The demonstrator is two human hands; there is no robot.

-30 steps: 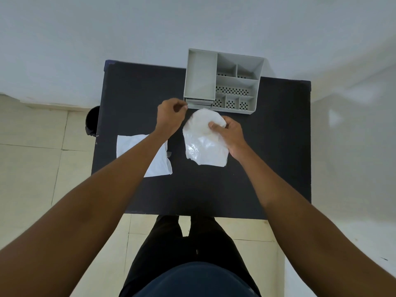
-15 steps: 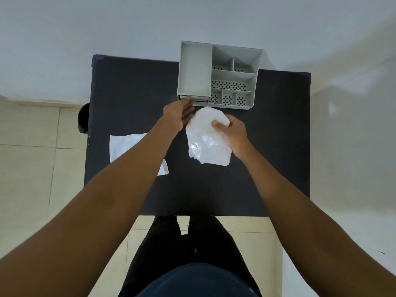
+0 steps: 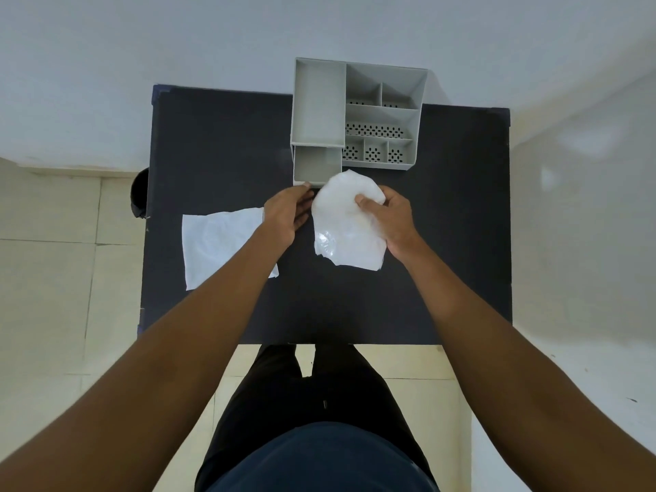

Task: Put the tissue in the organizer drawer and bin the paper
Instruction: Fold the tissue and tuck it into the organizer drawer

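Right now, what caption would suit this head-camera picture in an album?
Left hand holds the organizer drawer open while the right hand brings the tissue pack toward it.

A black desk (image 3: 220, 143) stands against a pale wall (image 3: 177, 40) on a floor (image 3: 46, 285) of cream tiles, with the wearer's dark trousers (image 3: 312, 395) visible below its near edge.

Black table (image 3: 220, 143) against a white wall (image 3: 177, 37), cream tiled floor (image 3: 49, 278), soft daylight
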